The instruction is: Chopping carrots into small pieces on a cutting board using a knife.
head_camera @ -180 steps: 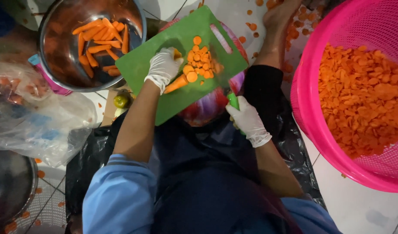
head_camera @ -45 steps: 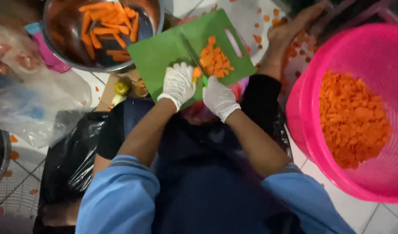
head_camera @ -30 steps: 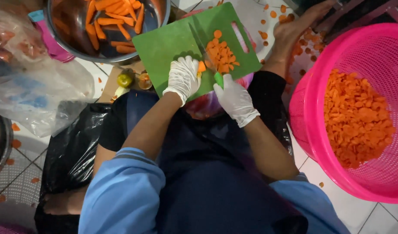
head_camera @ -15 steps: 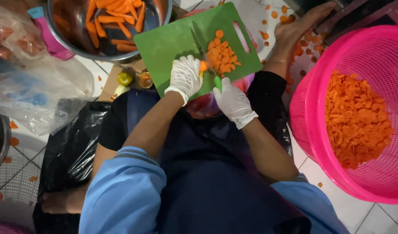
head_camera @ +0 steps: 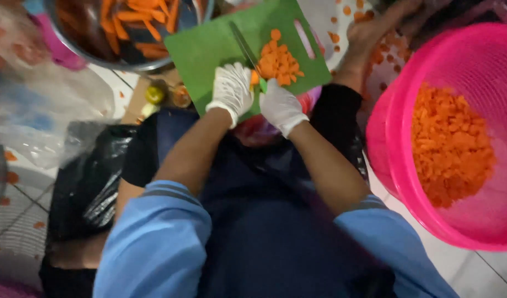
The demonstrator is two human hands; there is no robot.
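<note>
On green cutting board [head_camera: 209,49]: carrot [head_camera: 255,78] pinned by left hand [head_camera: 231,91], knife [head_camera: 248,52] gripped by right hand [head_camera: 281,107]; slices [head_camera: 278,60] piled, many sticks [head_camera: 137,16] uncut in the steel bowl beyond.

Two gloved hands: left [head_camera: 231,91], right [head_camera: 282,106]. One green board [head_camera: 209,49] at twelve o'clock, one knife [head_camera: 245,49], one steel bowl [head_camera: 126,58] at eleven, one pink basket [head_camera: 408,127] at three.

**One head camera looking steeply down**

The single view is looking almost straight down from the person's head, close over the forearms. It is facing the green board [head_camera: 209,49] at the top edge, with the pink basket [head_camera: 396,165] cutting off at right and a bowl [head_camera: 148,65] at upper left.
</note>
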